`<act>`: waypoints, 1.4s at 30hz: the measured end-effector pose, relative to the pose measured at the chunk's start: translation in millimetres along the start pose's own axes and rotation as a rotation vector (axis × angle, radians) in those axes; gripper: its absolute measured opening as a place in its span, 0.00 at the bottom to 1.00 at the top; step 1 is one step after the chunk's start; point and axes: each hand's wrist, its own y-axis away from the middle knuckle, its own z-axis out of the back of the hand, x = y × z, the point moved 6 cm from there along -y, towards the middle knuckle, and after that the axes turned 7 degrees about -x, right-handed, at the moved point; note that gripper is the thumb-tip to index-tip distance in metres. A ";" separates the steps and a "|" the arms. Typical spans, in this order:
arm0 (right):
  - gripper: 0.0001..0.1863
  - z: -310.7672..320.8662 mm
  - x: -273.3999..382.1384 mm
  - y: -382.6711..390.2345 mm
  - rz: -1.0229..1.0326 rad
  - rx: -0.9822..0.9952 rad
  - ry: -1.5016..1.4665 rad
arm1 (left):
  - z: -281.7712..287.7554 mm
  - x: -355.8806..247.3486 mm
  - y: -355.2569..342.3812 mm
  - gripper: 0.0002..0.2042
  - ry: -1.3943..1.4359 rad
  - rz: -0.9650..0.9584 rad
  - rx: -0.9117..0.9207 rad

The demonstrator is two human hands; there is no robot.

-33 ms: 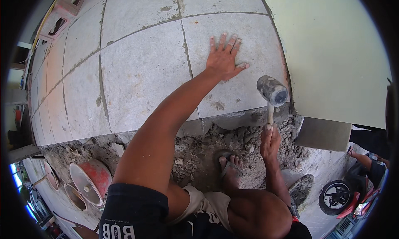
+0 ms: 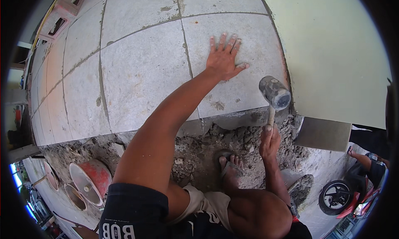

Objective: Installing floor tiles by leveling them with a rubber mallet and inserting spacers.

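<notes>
My left hand (image 2: 224,58) lies flat with fingers spread on a pale grey floor tile (image 2: 253,39), near the grout line on its left. My right hand (image 2: 270,141) grips the wooden handle of a rubber mallet (image 2: 274,91). The grey, dusty mallet head hangs over the tile's right-hand front corner, close to the pale green wall (image 2: 332,48); whether it touches the tile I cannot tell. Beneath the tiled edge, my sandalled foot (image 2: 230,164) stands in rough mortar rubble (image 2: 187,151).
Red-stained buckets (image 2: 89,185) stand at lower left. Pink crates (image 2: 58,23) sit at upper left. A grey square tile (image 2: 322,133) juts out at right, above a motorbike wheel (image 2: 336,197). Another person's leg (image 2: 361,158) shows at far right.
The mallet head has shifted very slightly to the right in my right hand. My left hand stays where it was.
</notes>
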 end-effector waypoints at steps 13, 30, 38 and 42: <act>0.25 -2.3 13.7 -81.2 0.131 -0.194 -0.141 | -3.1 2.1 0.5 0.47 0.010 0.004 -0.012; 0.29 -10.8 26.0 -146.6 0.125 -0.202 0.081 | -3.1 9.8 0.3 0.48 -0.014 0.015 -0.010; 0.31 -25.9 24.1 -194.3 0.028 -0.121 0.211 | -1.0 -2.2 -6.6 0.50 -0.029 -0.010 -0.012; 0.31 -30.8 45.3 -217.3 0.080 -0.034 0.143 | -5.4 1.1 -3.6 0.50 -0.046 0.009 0.020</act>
